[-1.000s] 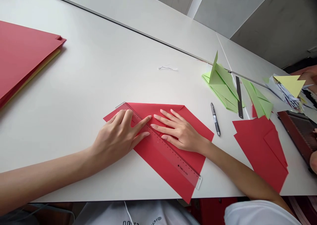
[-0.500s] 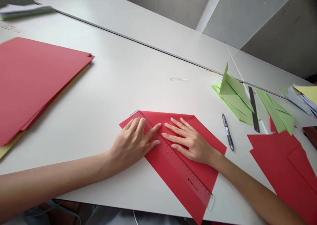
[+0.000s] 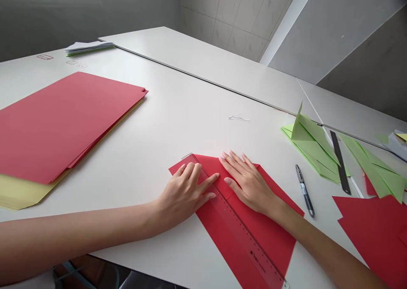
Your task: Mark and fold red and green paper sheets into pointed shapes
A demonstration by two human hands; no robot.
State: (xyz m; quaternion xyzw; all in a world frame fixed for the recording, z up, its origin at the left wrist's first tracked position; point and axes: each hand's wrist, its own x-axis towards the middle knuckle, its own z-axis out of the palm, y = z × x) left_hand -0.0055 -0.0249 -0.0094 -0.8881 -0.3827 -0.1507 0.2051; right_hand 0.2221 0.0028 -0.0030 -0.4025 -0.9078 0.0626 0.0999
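Basically, left hand [image 3: 184, 193], thumb and forefinger parted, presses clear plastic ruler [image 3: 241, 231] onto folded red paper [image 3: 265, 234] on worktop [image 3: 187, 115]; right hand [image 3: 249, 185] flat, fingers extended. Paper's likely light, creases easily; hold edges.

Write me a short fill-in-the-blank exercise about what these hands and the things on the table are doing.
1. The left hand rests on a see-through ____.
2. The right hand rests on a sheet of paper coloured ____.
3. In the picture, the pen lies to the ____ of both hands.
4. The large red sheets lie partly over paper coloured ____.

Missing words: ruler; red; right; yellow.
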